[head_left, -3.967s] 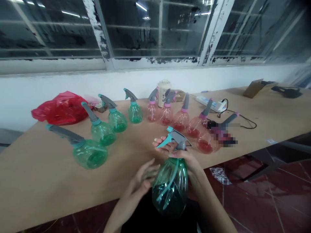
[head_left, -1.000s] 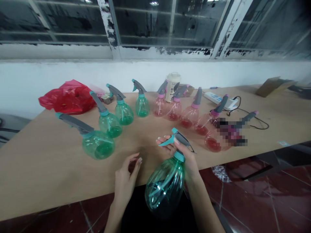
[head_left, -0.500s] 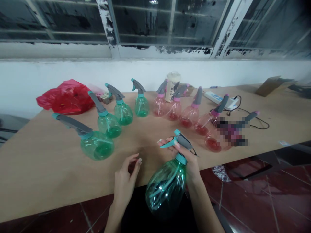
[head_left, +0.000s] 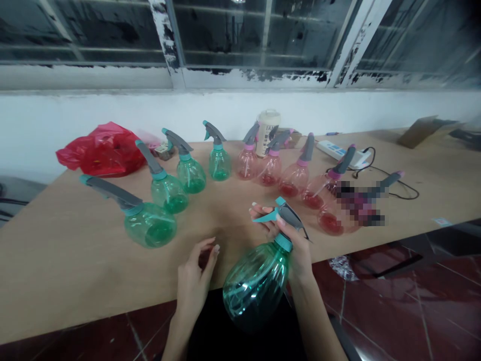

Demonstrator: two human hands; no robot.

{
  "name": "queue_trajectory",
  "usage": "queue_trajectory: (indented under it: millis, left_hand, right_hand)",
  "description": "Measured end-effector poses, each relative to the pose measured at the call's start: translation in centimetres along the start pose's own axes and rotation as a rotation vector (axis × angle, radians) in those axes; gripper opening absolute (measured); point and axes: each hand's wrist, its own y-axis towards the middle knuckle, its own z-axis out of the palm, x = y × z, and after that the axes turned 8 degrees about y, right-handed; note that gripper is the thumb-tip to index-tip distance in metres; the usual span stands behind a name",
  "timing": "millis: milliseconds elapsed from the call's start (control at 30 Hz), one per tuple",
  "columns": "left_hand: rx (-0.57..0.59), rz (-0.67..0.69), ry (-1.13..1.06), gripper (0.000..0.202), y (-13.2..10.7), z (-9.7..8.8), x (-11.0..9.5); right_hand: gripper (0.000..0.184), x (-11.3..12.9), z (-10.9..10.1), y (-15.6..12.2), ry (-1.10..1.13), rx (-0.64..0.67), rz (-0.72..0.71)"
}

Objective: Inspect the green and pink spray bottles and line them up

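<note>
Right hand (head_left: 296,250) is gripping a transparent green plastic spray bottle (head_left: 253,283) with a grey-and-teal trigger head, closing around the neck and head. Bottle is tilting, base toward the left, hanging over dark clothing at the near edge of the wood-tone table (head_left: 75,265). Its dip tube is showing through the wall; lower part is reading dark, can't tell if that's liquid. Left hand (head_left: 192,276) is resting near the table edge, just left of the bottle, fingers curling, thumb standing apart from them.

Behind: four smaller-looking green spray bottles (head_left: 169,193) are standing in an arc on the left, five transparent pink spray bottles (head_left: 293,181) on the right. All are showing deeper colour at the base; liquid or tint, can't tell. Lidded pale printed cup (head_left: 267,131) and crumpled red plastic bag (head_left: 107,150) are hiding their contents.
</note>
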Motion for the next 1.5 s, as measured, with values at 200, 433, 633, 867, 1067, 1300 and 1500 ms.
queue_trajectory:
  millis: [200, 433, 633, 867, 1067, 1300, 1500]
  left_hand:
    - [-0.003, 0.010, 0.014, 0.038, -0.05, -0.08, -0.08]
    - [-0.006, -0.001, 0.005, 0.038, -0.03, 0.04, 0.13]
    - [0.008, -0.007, 0.020, 0.037, -0.10, 0.01, 0.14]
    - [-0.015, 0.014, 0.033, 0.038, -0.04, 0.05, -0.08]
    - [-0.011, 0.029, 0.031, 0.036, -0.09, 0.03, 0.00]
    - [-0.005, 0.015, 0.024, 0.036, -0.17, -0.08, -0.02]
    - [0.007, 0.007, -0.014, 0.036, -0.17, 0.04, 0.06]
  right_hand:
    - [0.019, 0.21, 0.08, 0.27, -0.043, -0.023, -0.042]
    - [0.022, 0.36, 0.06, -0.14, -0.200, -0.132, -0.114]
    - [0.015, 0.53, 0.13, -0.15, -0.098, -0.074, -0.089]
    - [0.017, 0.85, 0.10, 0.29, -0.135, -0.048, -0.140]
    - [0.017, 0.79, 0.27, 0.24, -0.108, -0.030, -0.137]
    - [0.014, 0.89, 0.44, 0.41, -0.074, -0.036, -0.172]
    - [0.019, 0.91, 0.75, -0.05, -0.185, -0.107, -0.182]
